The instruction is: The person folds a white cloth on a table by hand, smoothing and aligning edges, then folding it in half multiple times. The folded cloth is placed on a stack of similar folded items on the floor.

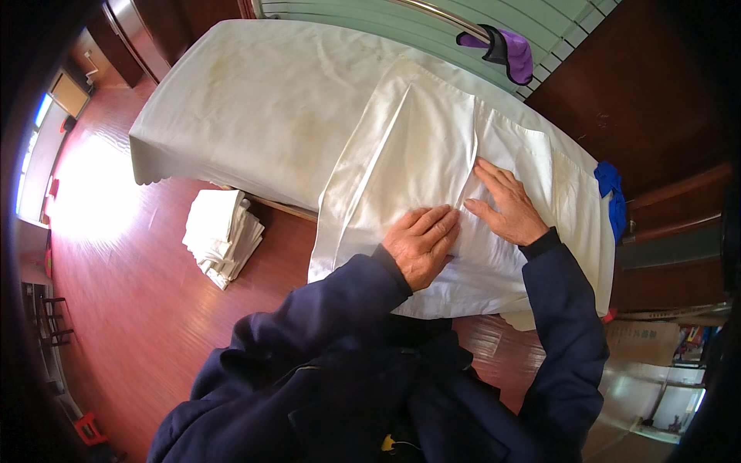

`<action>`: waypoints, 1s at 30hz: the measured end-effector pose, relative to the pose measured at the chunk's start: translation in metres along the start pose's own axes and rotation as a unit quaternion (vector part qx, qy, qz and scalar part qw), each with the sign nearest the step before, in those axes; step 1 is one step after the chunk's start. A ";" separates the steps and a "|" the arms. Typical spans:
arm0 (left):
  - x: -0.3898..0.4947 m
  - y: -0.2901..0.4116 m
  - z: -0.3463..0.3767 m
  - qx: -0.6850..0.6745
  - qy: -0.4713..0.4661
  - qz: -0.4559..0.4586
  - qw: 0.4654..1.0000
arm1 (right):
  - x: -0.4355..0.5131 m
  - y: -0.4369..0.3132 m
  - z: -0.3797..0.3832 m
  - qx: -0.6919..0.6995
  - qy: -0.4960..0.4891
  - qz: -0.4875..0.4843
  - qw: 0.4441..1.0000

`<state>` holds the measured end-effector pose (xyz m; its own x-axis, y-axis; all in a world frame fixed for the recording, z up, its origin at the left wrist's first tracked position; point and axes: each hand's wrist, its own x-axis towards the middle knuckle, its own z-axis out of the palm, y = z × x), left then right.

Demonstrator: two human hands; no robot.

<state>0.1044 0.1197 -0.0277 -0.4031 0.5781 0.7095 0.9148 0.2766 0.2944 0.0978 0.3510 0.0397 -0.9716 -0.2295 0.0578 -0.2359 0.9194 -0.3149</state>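
Observation:
A white cloth (417,150) with long raised creases lies spread over the near right part of a table under a stained, off-white cover (255,104). My left hand (422,243) rests palm down on the cloth near its front, fingers together and pointing up and right. Just right of it, my right hand (506,202) lies on the same cloth beside a crease or folded edge, thumb spread from the fingers. The two hands are close, with the left fingertips near the right thumb. Part of the cloth under both palms is hidden.
A stack of folded white cloths (220,231) stands left of the table's front edge. A metal rail (446,17) at the back carries a purple cloth item (512,55). Blue fabric (611,197) hangs at the right end. A cardboard box (642,341) is at lower right.

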 end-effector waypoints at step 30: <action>0.020 -0.030 -0.077 -0.217 0.025 -0.200 0.955 | 0.066 0.031 0.025 -0.165 0.069 0.002 0.984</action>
<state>0.0708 0.0641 0.0266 -0.7310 0.4526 0.5107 0.6164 0.1169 0.7787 0.0272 0.3564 0.0105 -0.9607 -0.2008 0.1916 -0.2030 0.9791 0.0082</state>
